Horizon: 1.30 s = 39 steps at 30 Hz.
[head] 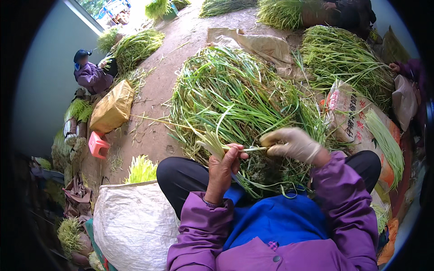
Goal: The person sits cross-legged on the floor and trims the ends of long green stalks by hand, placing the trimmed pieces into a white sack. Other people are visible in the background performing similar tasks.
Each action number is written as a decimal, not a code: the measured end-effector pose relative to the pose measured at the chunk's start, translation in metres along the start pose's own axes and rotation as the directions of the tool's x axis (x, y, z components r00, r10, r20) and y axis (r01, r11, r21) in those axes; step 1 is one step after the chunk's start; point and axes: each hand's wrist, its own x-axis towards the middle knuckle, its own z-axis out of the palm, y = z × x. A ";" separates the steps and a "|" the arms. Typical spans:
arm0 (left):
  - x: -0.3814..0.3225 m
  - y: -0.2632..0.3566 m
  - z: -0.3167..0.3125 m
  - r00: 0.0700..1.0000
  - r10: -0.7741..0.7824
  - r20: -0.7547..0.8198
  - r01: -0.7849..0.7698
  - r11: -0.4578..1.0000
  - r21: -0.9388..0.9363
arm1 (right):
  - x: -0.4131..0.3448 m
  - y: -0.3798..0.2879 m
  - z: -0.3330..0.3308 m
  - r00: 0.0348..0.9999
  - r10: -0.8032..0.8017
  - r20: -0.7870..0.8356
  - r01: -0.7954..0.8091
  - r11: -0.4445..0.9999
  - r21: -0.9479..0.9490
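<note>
My bare left hand [226, 162] is closed around a small bunch of pale green-white stalks [212, 142], whose long leaves trail down towards my lap. My right hand [293, 145], in a pale glove and slightly blurred, is at the thin end of a stalk that sticks out to the right of my left fingers; whether its fingertips pinch it I cannot tell. Both hands are above the near edge of a large heap of long green leafy stalks [234, 98], between my knees.
A white woven sack [135, 220] lies at my left, with a pink plastic stool [99, 145] and yellow-brown block-shaped bundle [113, 106] beyond. Pale stalks [386, 145] rest on a printed sack [352, 115] at right. Co-workers sit at far left [91, 76], top right and right edge.
</note>
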 end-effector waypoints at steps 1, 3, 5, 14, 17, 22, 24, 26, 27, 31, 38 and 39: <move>0.000 0.000 0.000 1.000 0.001 0.020 -0.001 1.000 0.007 | 0.005 -0.005 0.015 0.996 -0.002 0.087 -0.007 0.995 0.096; -0.002 0.001 0.001 1.000 -0.007 0.030 0.006 1.000 0.022 | 0.011 -0.009 0.030 0.988 0.077 0.137 -0.130 0.891 0.435; -0.004 0.001 0.001 0.999 -0.008 0.038 0.007 1.000 0.009 | 0.010 -0.008 0.034 0.981 0.110 0.161 -0.182 0.809 0.559; -0.005 -0.002 -0.001 1.000 -0.006 -0.020 0.004 0.996 -0.093 | -0.003 0.010 0.018 0.968 0.201 -0.151 0.000 0.600 0.800; -0.004 0.003 -0.006 0.998 -0.021 -0.061 0.012 0.990 -0.142 | -0.011 0.026 -0.015 0.933 0.263 -0.244 0.094 0.478 0.873; -0.005 0.006 -0.009 0.992 -0.039 -0.121 0.003 0.960 -0.280 | -0.031 0.044 -0.078 0.837 0.247 -0.489 0.302 0.536 0.788; -0.005 0.006 -0.012 0.990 -0.043 -0.137 0.001 0.955 -0.295 | -0.037 0.053 -0.102 0.796 0.280 -0.536 0.222 0.690 0.689; -0.003 0.005 -0.016 0.986 -0.016 -0.165 -0.033 0.956 -0.291 | -0.045 0.069 -0.128 0.738 0.294 -0.608 0.228 0.739 0.634; -0.002 0.005 -0.019 0.982 -0.033 -0.188 -0.026 0.952 -0.304 | -0.049 0.077 -0.143 0.743 0.233 -0.628 0.288 0.735 0.614; 0.000 0.017 -0.040 0.950 -0.036 -0.311 -0.090 0.921 -0.380 | -0.077 0.098 -0.209 0.441 0.351 -0.826 0.270 0.826 0.495; -0.002 0.004 -0.020 0.971 -0.019 -0.237 -0.073 0.926 -0.371 | -0.072 0.088 -0.092 0.866 0.498 0.053 -0.468 0.843 -0.265; -0.005 0.000 -0.013 0.976 -0.007 -0.217 -0.073 0.930 -0.359 | -0.068 0.080 -0.062 0.892 0.427 0.149 -0.392 0.895 -0.213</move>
